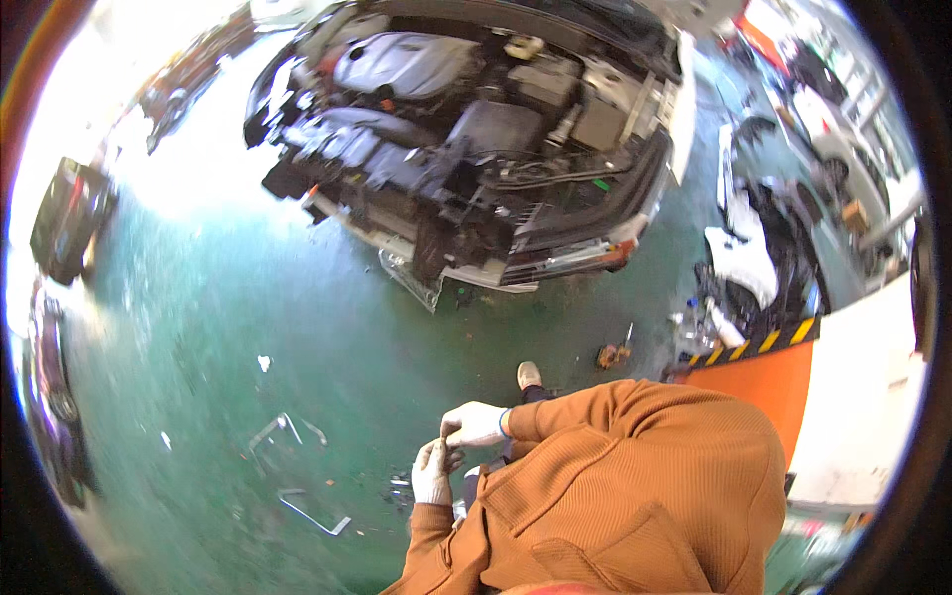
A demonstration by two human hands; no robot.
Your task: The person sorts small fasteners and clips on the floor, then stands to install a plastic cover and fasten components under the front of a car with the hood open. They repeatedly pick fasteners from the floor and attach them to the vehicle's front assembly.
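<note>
Both of my hands are in whitish gloves and meet in front of my body, above the green floor. My left hand (431,476) points upward with its fingers curled together. From the right, my right hand (478,423) reaches across, and its bent fingertips touch the fingers of the left. Whatever lies between the fingertips, if anything, is too small to make out. Brown ribbed sleeves (570,412) cover my arms. Beyond the hands stands a car (466,129) with its front end stripped and the engine bay exposed.
Bent metal strips (315,514) and small scraps lie on the floor at left. An orange tool (613,355) rests ahead to the right. Car body parts (744,263) are piled at right, by an orange panel (759,387) with a striped edge. More cars (71,220) stand at far left.
</note>
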